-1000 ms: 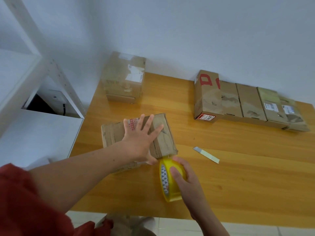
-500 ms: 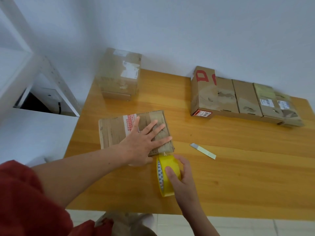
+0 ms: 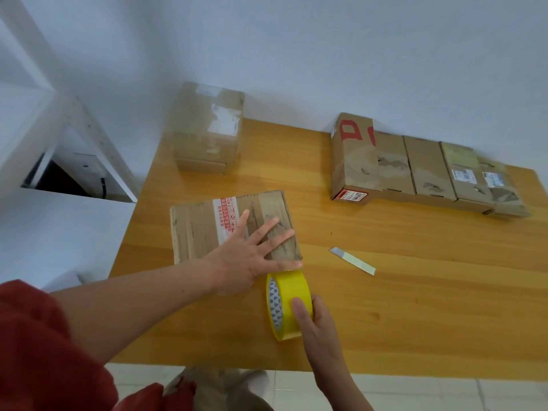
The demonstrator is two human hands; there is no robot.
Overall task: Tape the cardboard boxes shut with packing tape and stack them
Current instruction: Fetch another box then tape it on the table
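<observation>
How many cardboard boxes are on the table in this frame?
6: flat box under the left hand, tall box at the far left corner, and a row of four at the far right. The row's seams are blurry, so one more may hide there.

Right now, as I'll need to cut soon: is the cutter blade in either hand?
No, the cutter blade lies on the table, to the right of the box.

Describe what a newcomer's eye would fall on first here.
The bright yellow tape roll stands out near the front edge of the table, gripped by the right hand. Just behind it, the left hand presses flat on a cardboard box. More boxes line the far right.
</observation>
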